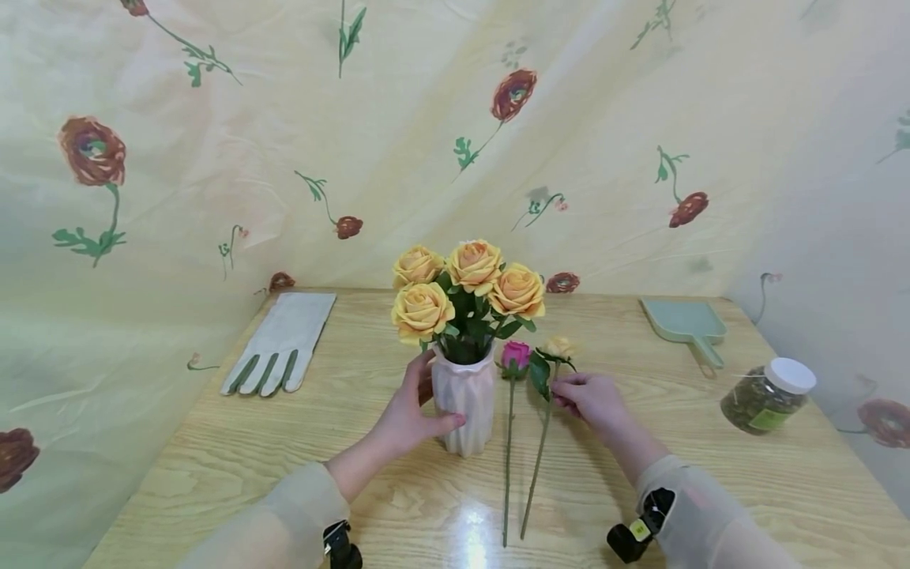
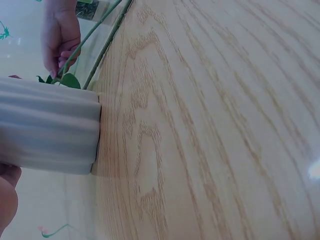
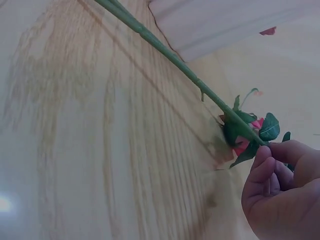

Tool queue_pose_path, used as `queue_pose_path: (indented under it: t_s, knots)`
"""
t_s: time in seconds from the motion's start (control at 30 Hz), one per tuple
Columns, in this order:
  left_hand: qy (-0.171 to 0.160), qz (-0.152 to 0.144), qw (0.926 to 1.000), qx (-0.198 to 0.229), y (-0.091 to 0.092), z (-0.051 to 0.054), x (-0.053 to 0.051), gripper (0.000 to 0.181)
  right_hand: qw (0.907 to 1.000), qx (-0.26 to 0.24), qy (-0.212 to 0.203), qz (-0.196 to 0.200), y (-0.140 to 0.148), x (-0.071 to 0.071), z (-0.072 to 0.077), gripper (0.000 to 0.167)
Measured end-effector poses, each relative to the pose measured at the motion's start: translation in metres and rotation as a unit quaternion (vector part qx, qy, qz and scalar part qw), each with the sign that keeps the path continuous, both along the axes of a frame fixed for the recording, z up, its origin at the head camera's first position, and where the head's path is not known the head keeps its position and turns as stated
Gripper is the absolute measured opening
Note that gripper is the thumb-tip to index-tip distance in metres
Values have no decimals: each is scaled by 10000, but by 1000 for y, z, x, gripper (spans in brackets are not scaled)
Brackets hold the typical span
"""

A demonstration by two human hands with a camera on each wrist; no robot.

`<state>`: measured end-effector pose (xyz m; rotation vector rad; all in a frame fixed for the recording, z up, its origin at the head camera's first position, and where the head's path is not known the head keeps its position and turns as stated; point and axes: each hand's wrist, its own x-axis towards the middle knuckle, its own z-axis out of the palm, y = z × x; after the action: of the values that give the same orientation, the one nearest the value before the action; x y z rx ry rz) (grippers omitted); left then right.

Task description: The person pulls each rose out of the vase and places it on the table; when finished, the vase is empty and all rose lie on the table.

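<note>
A white ribbed vase (image 1: 464, 407) stands on the table with several yellow roses (image 1: 475, 267) in it. My left hand (image 1: 414, 411) holds the vase from its left side, thumb across the front and fingers partly hidden behind. To the right of the vase, my right hand (image 1: 590, 401) pinches the stem of a pale yellow rose (image 1: 558, 348) just below its bloom. The stem (image 3: 192, 77) slants up off the table in the right wrist view. Between that rose and the vase lies a pink rose (image 1: 515, 355) with a long stem.
White gloves (image 1: 293, 332) with green between the fingers lie at the back left. A pale green dustpan (image 1: 686, 320) is at the back right, and a white-lidded jar (image 1: 768, 395) lies tilted in front of it. A flower-patterned cloth (image 1: 426, 142) hangs behind the table.
</note>
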<state>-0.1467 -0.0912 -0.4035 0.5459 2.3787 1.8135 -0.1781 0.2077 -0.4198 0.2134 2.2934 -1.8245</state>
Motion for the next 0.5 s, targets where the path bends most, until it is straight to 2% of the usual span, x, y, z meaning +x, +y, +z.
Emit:
queue_pose_path:
  t_s: [0.27, 0.5]
  knots:
    - [76, -45, 9999, -104, -1, -3, -2, 97, 9992, 311, -178, -166, -10, -5, -12, 34]
    - [114, -47, 9999, -106, -2, -5, -2, 97, 9977, 654, -116, -147, -20, -9, -20, 30]
